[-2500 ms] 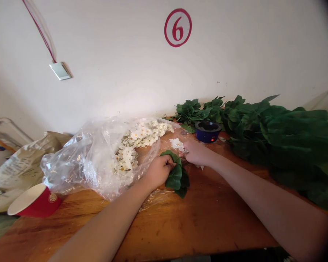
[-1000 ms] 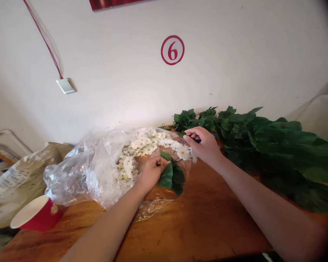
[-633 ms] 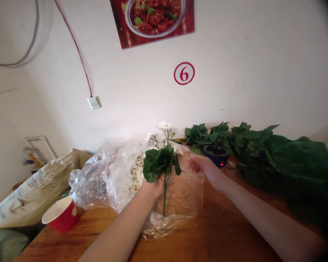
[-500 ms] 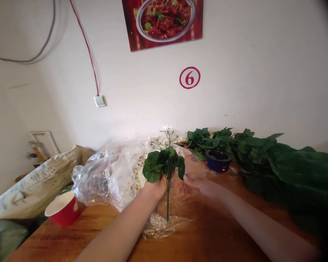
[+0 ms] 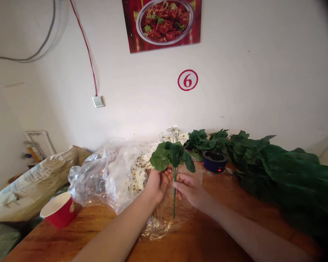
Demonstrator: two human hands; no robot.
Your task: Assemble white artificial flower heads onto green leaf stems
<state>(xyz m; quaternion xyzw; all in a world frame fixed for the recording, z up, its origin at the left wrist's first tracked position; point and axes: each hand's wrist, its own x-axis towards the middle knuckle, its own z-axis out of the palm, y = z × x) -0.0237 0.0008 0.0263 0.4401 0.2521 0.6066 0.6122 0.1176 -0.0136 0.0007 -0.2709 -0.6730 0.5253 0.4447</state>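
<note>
An artificial flower spray [image 5: 176,154] stands upright in front of me, with broad green leaves, white blossoms on top and a straight green stem. My right hand [image 5: 190,189] is closed, pinching that stem between thumb and fingers just below the leaves. My left hand [image 5: 158,185] is behind and left of the stem, its fingers curled in close under the leaves. The leaves hide part of the left thumb and fingertips. Beneath both hands lies clear plastic film [image 5: 158,227] on the wooden table [image 5: 104,236].
At left are a red paper cup [image 5: 60,213] and a clear plastic bag [image 5: 98,178] beside white artificial flowers [image 5: 139,178]. A dark blue pot with a red light [image 5: 214,162] stands behind my right hand. Green artificial leaves [image 5: 284,167] are heaped along the right. The wall [image 5: 248,91] rises behind.
My right hand has moved left and closed on the stem; before, it was apart from it with fingers stretched out. The spray has shifted slightly right in view.
</note>
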